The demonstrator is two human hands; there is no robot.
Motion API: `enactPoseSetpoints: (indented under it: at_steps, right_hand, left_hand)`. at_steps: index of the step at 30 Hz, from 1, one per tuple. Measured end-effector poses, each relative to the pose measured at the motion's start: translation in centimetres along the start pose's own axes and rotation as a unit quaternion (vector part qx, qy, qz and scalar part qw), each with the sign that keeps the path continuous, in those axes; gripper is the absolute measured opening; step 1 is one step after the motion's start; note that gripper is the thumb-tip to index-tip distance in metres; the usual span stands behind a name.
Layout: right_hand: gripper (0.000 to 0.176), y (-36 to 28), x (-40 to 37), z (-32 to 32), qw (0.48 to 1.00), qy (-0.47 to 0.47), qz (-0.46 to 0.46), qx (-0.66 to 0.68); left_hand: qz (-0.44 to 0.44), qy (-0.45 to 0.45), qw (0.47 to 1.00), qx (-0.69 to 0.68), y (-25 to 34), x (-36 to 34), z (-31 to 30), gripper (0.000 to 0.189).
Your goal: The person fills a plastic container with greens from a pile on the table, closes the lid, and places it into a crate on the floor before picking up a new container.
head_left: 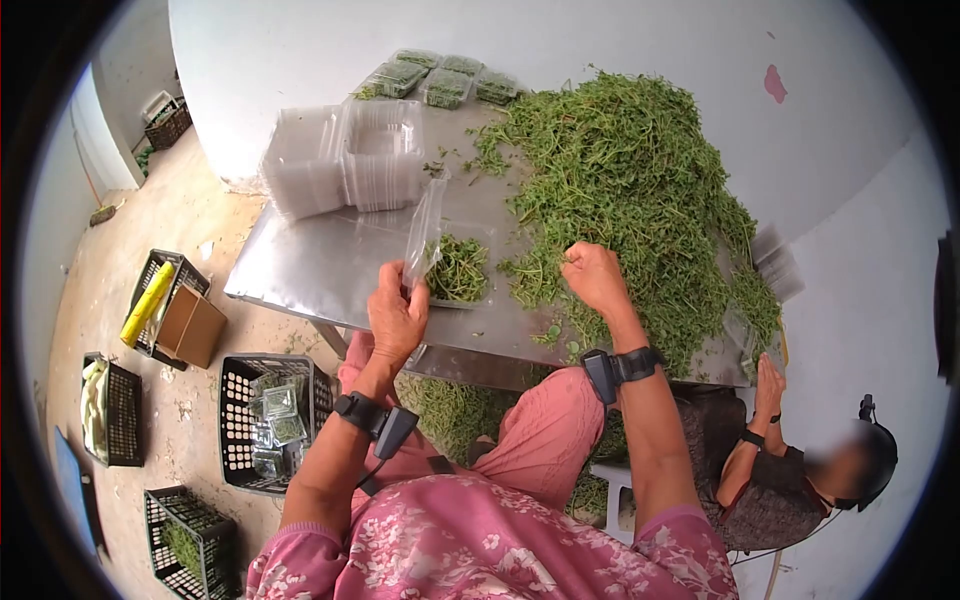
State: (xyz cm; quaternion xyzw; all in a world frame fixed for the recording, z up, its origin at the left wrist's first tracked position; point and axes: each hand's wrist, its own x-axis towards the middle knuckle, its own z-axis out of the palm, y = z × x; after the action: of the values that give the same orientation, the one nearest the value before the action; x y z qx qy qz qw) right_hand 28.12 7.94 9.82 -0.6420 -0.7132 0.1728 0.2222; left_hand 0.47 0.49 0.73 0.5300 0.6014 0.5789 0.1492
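Note:
An open clear plastic clamshell container (490,262) lies near the table's front edge, with green leafy stems (458,272) in its base. My left hand (398,312) is closed on the container's raised lid (426,225), at the left side. Over the near left edge of a large heap of greens (630,180) is my right hand (597,277). Its fingers are curled together, and whatever they hold, if anything, is hidden.
Stacked empty containers (385,155) stand left on the metal table (300,265). Several filled containers (445,88) sit at the back. A black crate (235,430) holding packed containers is on the floor. To the right, a co-worker (770,480) sits with hands near the heap.

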Motion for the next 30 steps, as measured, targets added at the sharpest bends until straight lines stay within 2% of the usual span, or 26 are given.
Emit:
enactPoseSetpoints:
  at_steps: [3, 6, 7, 10, 13, 17, 20, 30]
  right_hand:
    - [0.029, 0.0, 1.1, 1.9, 0.996, -0.069, 0.011, -0.055]
    - [0.045, -1.3, 1.5, 2.7, 0.980, -0.102, 0.023, -0.170]
    - [0.056, -0.2, 1.8, 3.7, 0.986, -0.051, -0.008, -0.159]
    - [0.055, -0.3, 1.4, 4.9, 0.984, -0.008, -0.041, -0.174]
    - [0.045, -0.2, 1.8, 5.5, 0.989, -0.029, -0.018, -0.141]
    - [0.025, -0.1, 1.5, 5.6, 0.993, -0.033, -0.034, -0.112]
    - [0.017, -0.8, 1.1, 4.7, 0.993, -0.036, -0.029, -0.105]
    - [0.022, -1.6, 0.9, 0.1, 0.997, 0.023, -0.065, -0.045]
  left_hand:
    - [0.000, 0.003, 1.000, -0.001, 0.0, 0.0, 0.0, 0.023]
    - [0.002, 0.007, 1.000, 0.002, -0.2, 0.0, 0.1, 0.023]
    - [0.000, 0.006, 1.000, -0.002, -0.3, 0.0, 0.1, 0.023]
    - [0.002, 0.006, 1.000, -0.006, -0.1, 0.0, 0.1, 0.023]
    - [-0.001, 0.007, 1.000, -0.003, -0.1, 0.0, 0.2, 0.023]
    - [-0.004, 0.006, 1.000, -0.008, 0.0, -0.1, 0.1, 0.024]
    - [-0.009, 0.000, 1.000, -0.014, -0.2, 0.0, 0.1, 0.024]
    - [-0.008, 0.009, 1.000, -0.016, 0.1, 0.0, 0.0, 0.024]
